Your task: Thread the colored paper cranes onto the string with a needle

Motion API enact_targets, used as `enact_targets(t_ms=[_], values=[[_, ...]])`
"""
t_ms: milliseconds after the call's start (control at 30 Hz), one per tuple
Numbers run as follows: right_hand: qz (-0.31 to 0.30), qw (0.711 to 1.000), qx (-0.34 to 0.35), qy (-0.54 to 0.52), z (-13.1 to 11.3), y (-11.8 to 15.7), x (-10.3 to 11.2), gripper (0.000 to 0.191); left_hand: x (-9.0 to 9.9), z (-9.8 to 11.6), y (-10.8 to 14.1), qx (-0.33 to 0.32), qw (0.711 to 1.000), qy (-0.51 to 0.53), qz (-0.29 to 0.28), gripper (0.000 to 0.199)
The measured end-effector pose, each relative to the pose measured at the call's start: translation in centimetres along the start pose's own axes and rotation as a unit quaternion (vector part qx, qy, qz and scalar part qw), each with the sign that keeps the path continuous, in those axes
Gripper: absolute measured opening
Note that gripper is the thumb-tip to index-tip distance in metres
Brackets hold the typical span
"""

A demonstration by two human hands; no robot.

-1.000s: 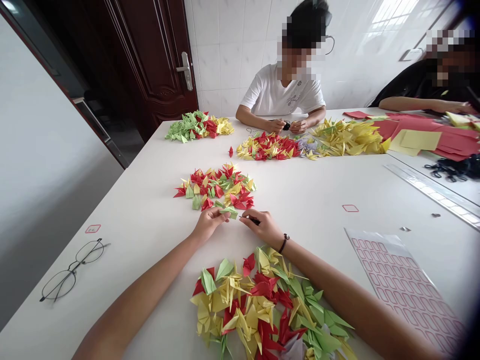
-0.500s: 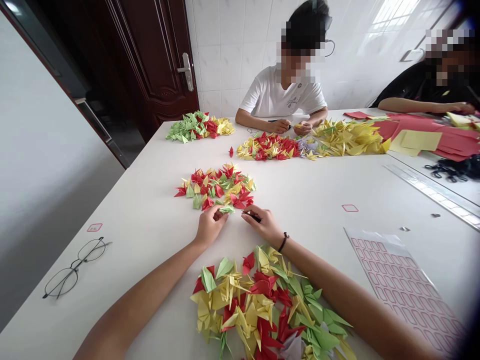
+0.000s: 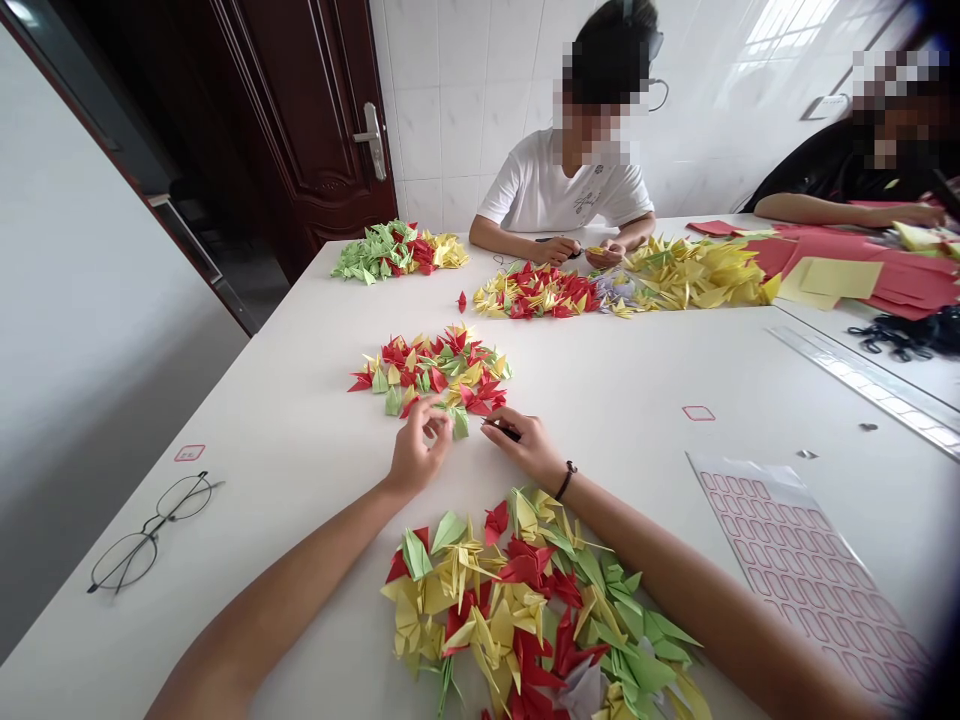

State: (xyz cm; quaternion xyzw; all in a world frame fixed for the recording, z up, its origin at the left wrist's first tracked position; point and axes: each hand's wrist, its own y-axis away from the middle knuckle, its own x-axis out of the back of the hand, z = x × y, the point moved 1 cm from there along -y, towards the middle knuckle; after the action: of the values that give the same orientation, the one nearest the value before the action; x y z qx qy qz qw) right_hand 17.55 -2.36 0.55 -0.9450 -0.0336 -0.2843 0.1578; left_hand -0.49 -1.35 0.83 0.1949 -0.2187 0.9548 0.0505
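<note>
My left hand [image 3: 421, 445] is at the near edge of the middle pile of folded paper cranes [image 3: 420, 365], its thumb and forefinger curved and apart. Just right of its fingertips is a light green paper crane [image 3: 460, 422], which appears to be out of its grasp. My right hand [image 3: 532, 445] is closed round a slim black pointed tool [image 3: 504, 431], whose tip points left toward the green crane. The tool's exact kind is hidden by my fingers. Between my forearms lies a nearer pile of yellow, red and green cranes [image 3: 517, 600].
Eyeglasses [image 3: 154, 535] lie at left. On the right are a sheet of red-bordered labels [image 3: 802, 560], a clear ruler [image 3: 870, 385] and black cords [image 3: 900, 338]. Across the table, a person in a white shirt [image 3: 562, 185] works behind more paper piles [image 3: 540, 292]; another person sits far right.
The green crane was between my left fingers; now it stands tilted beside them, and those fingers have drawn slightly left and spread. My right hand stays nearly still with the black tool.
</note>
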Motion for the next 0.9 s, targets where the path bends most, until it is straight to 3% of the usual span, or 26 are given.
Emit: enact_targets(t_ms=[100, 167, 367, 567, 900], values=[[0.013, 1.000, 0.000, -0.018, 0.3, -0.1, -0.1, 0.030, -0.5, 1.0, 0.9, -0.092, 0.985, -0.061, -0.132, 0.017], [0.021, 0.999, -0.001, -0.029, 0.3, -0.1, -0.1, 0.030, -1.0, 1.7, 1.6, -0.145, 0.965, -0.070, -0.207, 0.019], [0.028, 0.999, -0.006, -0.028, 0.2, -0.2, -0.1, 0.028, -2.8, 2.5, 2.7, -0.214, 0.925, -0.060, -0.307, 0.032], [0.023, 1.000, 0.002, -0.017, 0.2, -0.1, -0.1, 0.029, -2.9, 2.0, 2.3, -0.166, 0.932, -0.048, -0.320, 0.023], [0.018, 1.000, 0.005, -0.006, 0.2, -0.1, -0.1, 0.030, -3.0, 2.2, 2.3, -0.160, 0.928, -0.030, -0.334, 0.019]])
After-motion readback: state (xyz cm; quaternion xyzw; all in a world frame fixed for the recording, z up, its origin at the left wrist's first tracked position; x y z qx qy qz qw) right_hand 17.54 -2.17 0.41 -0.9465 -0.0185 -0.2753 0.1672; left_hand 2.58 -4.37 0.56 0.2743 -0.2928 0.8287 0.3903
